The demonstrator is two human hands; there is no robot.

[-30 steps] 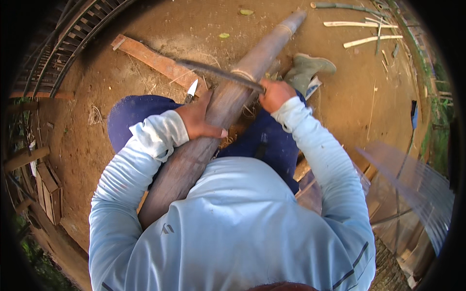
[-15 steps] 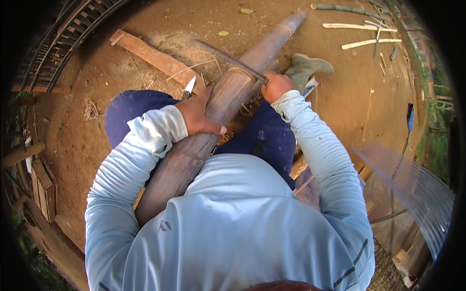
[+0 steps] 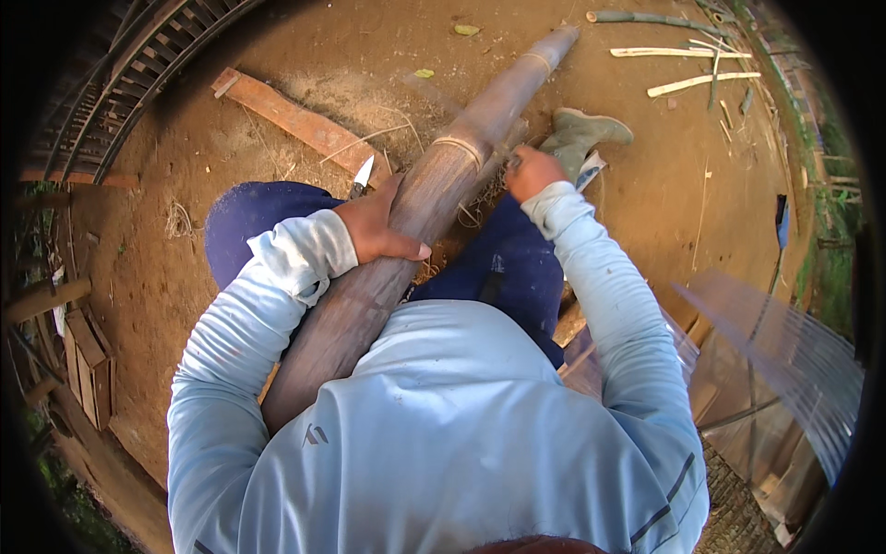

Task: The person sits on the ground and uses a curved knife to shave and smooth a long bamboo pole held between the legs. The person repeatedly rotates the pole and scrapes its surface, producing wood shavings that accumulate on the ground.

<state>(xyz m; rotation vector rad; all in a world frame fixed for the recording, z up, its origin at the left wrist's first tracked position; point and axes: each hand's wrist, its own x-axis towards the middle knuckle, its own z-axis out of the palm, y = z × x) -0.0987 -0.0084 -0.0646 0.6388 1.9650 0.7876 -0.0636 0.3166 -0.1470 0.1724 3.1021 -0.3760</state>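
Observation:
A thick brown bamboo pole (image 3: pixel 434 198) slants from beside my body up to the far right, with raised ring joints along it. My left hand (image 3: pixel 377 226) rests over the pole, thumb on its near side and fingers spread round the far left side. My right hand (image 3: pixel 537 174) is closed in a fist just right of the pole, near a ring joint, gripping a long narrow blade (image 3: pixel 510 160); motion smears most of it. A small knife (image 3: pixel 363 174) with a bright blade and dark handle sits just beyond my left hand, beside the plank's end.
A reddish wooden plank (image 3: pixel 286 115) lies on the dirt ground. A rubber boot (image 3: pixel 583 136) stands right of the pole. Split pale sticks (image 3: pixel 701 85) and a green bamboo length (image 3: pixel 646 18) lie far right. Clear corrugated sheeting (image 3: pixel 784 342) is at right, a slatted rack (image 3: pixel 138 83) far left.
My right hand has shifted slightly right and down, away from the pole. The long blade, sharp across the pole earlier, is now blurred. My left hand stays on the pole.

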